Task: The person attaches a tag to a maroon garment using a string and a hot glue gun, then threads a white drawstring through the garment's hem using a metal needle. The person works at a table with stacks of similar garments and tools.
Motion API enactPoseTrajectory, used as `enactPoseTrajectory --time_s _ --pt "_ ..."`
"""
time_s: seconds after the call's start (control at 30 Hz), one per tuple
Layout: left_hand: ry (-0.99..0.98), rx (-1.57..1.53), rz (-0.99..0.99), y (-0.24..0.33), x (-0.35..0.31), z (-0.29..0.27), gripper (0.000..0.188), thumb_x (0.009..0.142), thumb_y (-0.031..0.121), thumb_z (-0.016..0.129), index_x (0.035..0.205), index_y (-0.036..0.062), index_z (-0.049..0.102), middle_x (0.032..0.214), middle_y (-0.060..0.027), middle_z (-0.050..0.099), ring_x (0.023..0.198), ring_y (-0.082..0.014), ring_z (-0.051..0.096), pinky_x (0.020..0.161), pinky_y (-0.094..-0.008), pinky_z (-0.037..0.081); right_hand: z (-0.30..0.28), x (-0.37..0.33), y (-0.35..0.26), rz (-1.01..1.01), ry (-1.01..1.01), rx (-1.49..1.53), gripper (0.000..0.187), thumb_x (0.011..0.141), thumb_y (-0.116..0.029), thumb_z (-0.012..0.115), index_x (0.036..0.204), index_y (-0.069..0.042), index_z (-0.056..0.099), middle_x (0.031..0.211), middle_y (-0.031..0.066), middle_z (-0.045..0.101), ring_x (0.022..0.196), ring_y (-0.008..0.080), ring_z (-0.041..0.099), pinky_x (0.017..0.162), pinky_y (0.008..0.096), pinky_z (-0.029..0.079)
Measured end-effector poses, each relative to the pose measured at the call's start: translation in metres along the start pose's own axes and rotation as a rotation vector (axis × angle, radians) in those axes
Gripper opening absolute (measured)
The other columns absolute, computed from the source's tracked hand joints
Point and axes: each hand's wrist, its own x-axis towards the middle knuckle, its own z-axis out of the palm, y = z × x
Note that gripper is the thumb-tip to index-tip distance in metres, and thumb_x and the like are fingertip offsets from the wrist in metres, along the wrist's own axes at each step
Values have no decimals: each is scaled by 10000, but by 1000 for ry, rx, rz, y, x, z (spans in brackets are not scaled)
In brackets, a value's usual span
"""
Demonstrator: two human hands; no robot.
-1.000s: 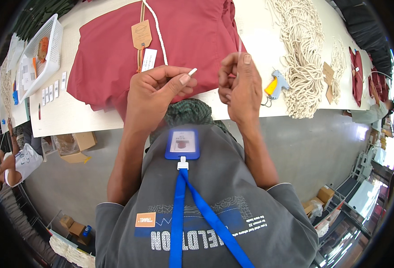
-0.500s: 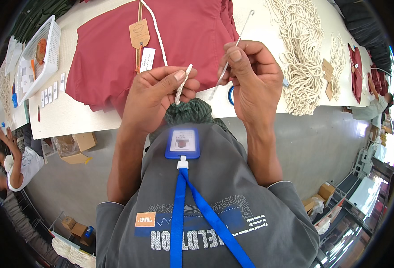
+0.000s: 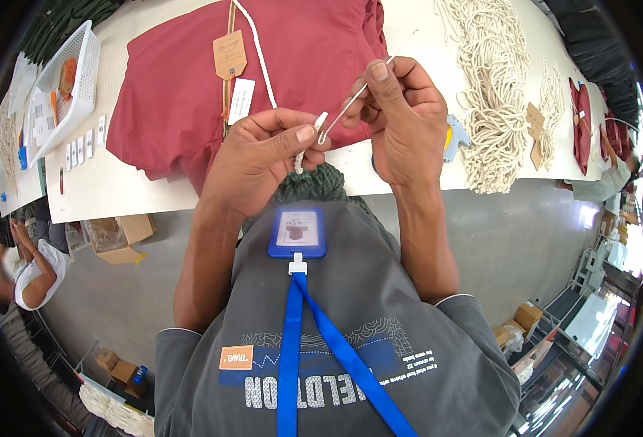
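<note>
My left hand (image 3: 256, 149) pinches a white braided cord (image 3: 266, 73) near its end. The cord's pale tip sticks up past the thumb, and a short piece hangs below the fingers. In my right hand (image 3: 406, 120), a thin metal wire hook (image 3: 345, 113) is gripped between thumb and fingers. Its bent lower end is close beside the cord tip; I cannot tell whether they touch. Behind both hands a dark red fabric item (image 3: 168, 95) lies on the table, with a tan tag (image 3: 229, 54) and a white tag (image 3: 240, 100) on it.
Cream cords (image 3: 492, 95) lie in a long heap at the right, beside a blue-grey and yellow tool (image 3: 455, 138). A white plastic basket (image 3: 84, 84) and several small white labels stand at the left. Other people are at both sides; cardboard boxes (image 3: 121, 240) rest below the table.
My right hand has moved slightly left and up. The wire hook's lower end has swung from below, away from the cord, to right beside the cord tip.
</note>
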Motion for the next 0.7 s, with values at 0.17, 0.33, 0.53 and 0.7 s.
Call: enactPoseTrajectory --time_s 0.17,0.33,0.53,0.7 --pt "-14 -14 -29 -2 2 -1 199 950 108 712 1108 -10 680 942 -138 716 840 -193 690 753 -327 570 -2 3 3 25 -9 15 171 969 -168 712 958 -37 604 782 84 664 625 168 650 553 291 549" --pt "-31 3 -35 -3 2 -1 171 947 112 718 1074 1 691 928 -120 714 833 -184 689 753 -325 570 -5 4 6 36 -11 24 160 969 -160 712 947 -43 605 761 78 663 605 162 647 538 284 545" --pt "-31 14 -30 -4 1 0 135 948 103 715 1043 7 703 916 -112 714 826 -177 685 749 -318 565 -4 3 10 45 31 18 166 946 -156 741 944 -52 611 734 61 659 585 149 641 529 273 541" --pt "-3 30 -21 -4 -1 0 124 951 92 707 1037 2 709 909 -108 714 823 -176 682 742 -318 557 -3 1 16 -14 52 -4 210 944 -171 745 927 -9 613 742 73 671 589 120 659 538 266 585"
